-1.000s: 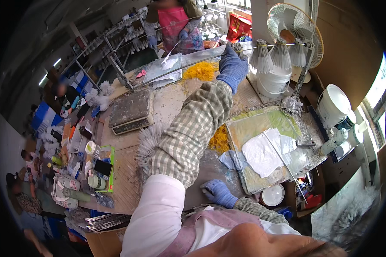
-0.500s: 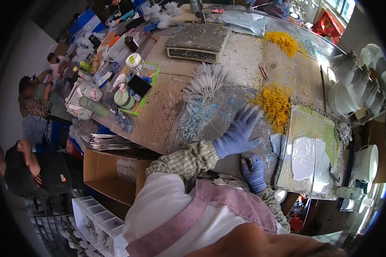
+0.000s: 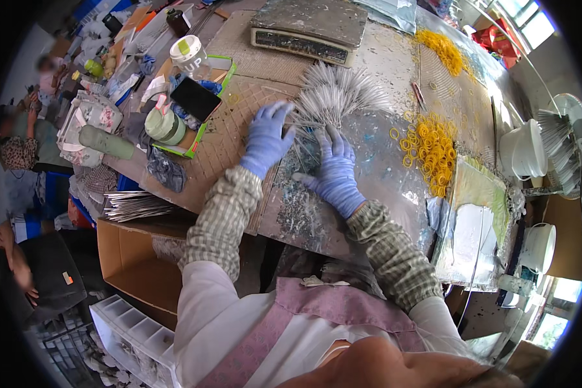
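Observation:
A fanned heap of thin whitish translucent bristles [image 3: 346, 90] lies on the stained table. My left hand [image 3: 266, 141], in a blue-violet glove, is at the heap's left side with fingers spread and curved. My gloved right hand [image 3: 336, 171] lies at the near end of the heap. Its fingers stretch toward the stem ends and its thumb points out to the left. A few loose strands lie between the hands; whether the fingertips press on any is unclear. To the right is a pile of yellow rubber bands [image 3: 433, 145].
A grey weighing scale [image 3: 307, 29] stands beyond the heap. At left, a green-edged tray [image 3: 197, 139] holds a phone, cup and jar. More yellow bands [image 3: 441, 48] lie far right. An open cardboard box [image 3: 136, 258] sits below the table's left edge. Other people are at far left.
My left hand has moved left, from near the rubber bands to beside the bristles. My right hand has come forward from the table's near edge and uncurled. The view has shifted.

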`<state>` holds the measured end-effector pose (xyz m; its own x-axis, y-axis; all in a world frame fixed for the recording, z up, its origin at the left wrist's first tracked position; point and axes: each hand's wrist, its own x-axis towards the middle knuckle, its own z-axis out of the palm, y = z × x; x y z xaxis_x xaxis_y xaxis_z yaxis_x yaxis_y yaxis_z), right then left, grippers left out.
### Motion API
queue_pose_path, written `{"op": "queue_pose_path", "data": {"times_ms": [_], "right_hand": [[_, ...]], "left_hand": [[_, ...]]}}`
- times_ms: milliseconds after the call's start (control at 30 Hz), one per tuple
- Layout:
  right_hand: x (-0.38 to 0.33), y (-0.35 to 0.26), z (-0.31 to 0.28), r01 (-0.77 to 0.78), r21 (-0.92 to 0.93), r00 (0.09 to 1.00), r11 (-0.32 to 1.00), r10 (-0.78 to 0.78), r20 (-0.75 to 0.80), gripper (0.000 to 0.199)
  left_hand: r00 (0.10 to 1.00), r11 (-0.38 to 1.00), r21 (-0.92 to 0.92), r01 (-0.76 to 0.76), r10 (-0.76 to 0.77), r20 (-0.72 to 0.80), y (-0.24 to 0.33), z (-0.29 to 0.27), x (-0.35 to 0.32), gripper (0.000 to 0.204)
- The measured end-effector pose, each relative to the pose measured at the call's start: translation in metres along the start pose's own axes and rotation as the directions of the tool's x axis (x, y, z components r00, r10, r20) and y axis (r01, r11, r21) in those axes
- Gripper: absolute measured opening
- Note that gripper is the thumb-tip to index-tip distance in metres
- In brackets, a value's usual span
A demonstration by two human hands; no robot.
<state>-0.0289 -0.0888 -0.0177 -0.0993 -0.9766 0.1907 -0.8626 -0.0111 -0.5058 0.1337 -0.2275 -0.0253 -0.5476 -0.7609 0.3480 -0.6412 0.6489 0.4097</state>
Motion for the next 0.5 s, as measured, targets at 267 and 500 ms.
{"op": "queue_pose_path", "data": {"times_ms": [267,500], "right_hand": [[0.103,0.102,-0.007,-0.355,0.191,0.783,0.915,0.403,-0.474,0.119],[0.159,0.131,-0.024,-0.332,-0.202,0.943,0.921,0.317,-0.104,0.078]], "left_hand": [[0.983,0.994,0.014,0.106,-0.106,0.15,-0.029,0.039,0.125,0.102],[0.959,0.992,-0.07,0.106,-0.084,0.272,-0.02,0.083,0.151,0.083]]}}
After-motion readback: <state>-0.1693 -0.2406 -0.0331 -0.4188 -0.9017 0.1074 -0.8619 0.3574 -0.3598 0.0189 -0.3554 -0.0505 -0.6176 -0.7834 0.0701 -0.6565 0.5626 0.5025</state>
